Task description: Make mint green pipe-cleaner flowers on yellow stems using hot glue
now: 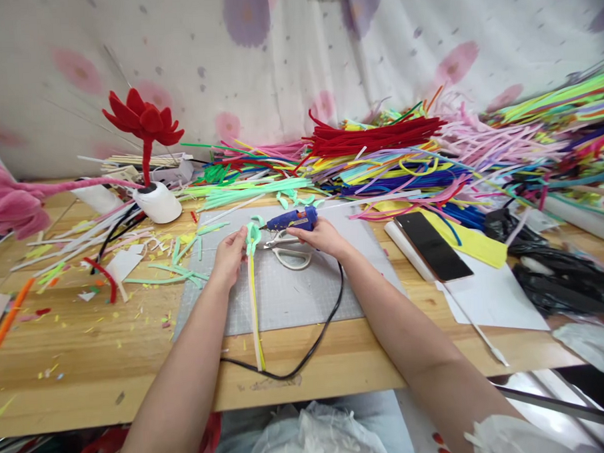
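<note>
My left hand [229, 258] is closed on a pipe-cleaner flower [253, 236] with mint-green curled petals. Its pale pink and yellow stems [255, 309] hang down toward the table's front. In my right hand [323, 236] is a blue hot glue gun [292, 219], its nozzle pointing left and close to the mint-green petals. Whether the nozzle touches them I cannot tell. A black cord [330, 312] loops down from the gun across the mat. Scissors [292, 255] with pale handles lie on the grey cutting mat [305, 296] just under the gun.
Heaps of coloured pipe cleaners [378, 140] line the back of the table. A red flower [144, 120] stands in a white holder [158, 203] at left. Cut mint-green pieces [176, 272] and scraps lie left of the mat. A phone [433, 246] rests at right.
</note>
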The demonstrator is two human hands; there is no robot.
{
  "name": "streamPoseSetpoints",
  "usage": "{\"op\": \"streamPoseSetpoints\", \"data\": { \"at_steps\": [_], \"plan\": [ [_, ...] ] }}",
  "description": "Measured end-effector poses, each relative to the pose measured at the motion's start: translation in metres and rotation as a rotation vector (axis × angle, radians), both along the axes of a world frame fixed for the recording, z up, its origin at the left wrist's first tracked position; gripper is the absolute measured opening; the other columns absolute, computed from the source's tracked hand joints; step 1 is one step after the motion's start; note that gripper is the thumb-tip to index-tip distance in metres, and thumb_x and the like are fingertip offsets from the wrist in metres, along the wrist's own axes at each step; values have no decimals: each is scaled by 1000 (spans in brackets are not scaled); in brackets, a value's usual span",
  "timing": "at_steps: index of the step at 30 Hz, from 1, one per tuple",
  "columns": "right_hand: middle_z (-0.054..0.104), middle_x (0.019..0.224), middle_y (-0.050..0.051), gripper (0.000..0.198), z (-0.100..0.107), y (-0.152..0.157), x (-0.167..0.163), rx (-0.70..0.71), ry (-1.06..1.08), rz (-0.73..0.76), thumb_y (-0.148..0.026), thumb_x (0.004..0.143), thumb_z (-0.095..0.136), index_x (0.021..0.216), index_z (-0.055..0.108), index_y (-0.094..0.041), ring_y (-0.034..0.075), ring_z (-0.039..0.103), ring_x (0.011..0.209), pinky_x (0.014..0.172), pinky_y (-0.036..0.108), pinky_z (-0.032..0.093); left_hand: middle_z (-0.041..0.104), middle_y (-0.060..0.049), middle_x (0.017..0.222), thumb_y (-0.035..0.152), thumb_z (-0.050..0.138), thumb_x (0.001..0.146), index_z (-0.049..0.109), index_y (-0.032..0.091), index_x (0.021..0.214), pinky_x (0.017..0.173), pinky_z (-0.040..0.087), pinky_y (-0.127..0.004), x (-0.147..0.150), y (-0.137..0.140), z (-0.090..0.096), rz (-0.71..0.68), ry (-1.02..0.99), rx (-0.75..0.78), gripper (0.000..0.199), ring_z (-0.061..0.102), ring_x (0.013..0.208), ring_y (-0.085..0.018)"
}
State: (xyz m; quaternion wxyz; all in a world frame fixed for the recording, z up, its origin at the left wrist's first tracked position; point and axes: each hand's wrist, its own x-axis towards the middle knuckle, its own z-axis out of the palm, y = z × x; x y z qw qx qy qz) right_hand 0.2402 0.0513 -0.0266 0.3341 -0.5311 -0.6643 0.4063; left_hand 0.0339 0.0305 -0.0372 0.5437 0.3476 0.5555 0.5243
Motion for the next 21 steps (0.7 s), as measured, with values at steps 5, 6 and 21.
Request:
{"op": "streamPoseSetpoints", "data": {
  "at_steps": [5,6,21],
  "plan": [
    [51,49,-2,40,3,-1,2,-35,18,37,-53,66,59,68,59,-14,7,42,44,47,21,34,41,7,46,53,68,57,55,15,64,33,26,-17,-1,1,-2,-1,-14,3,41,32,37,-4],
    [51,50,-2,40,4,-1,3,-41,19,44,-53,66,60,69,60,-13,7,42,44,47,21,34,41,7,46,54,68,57,54,15,64,33,26,-17,-1,1,-2,-1,-16,3,41,32,37,-4],
    [51,51,-2,40,7,-1,-1,-17,53,-18,-53,64,62,70,60,-14,7,43,45,47,21,36,39,8,45,53,67,58,54,16,65,34,24,-18,-1,0,0,-7,-23,-2,40,32,37,-4]
  ]
}}
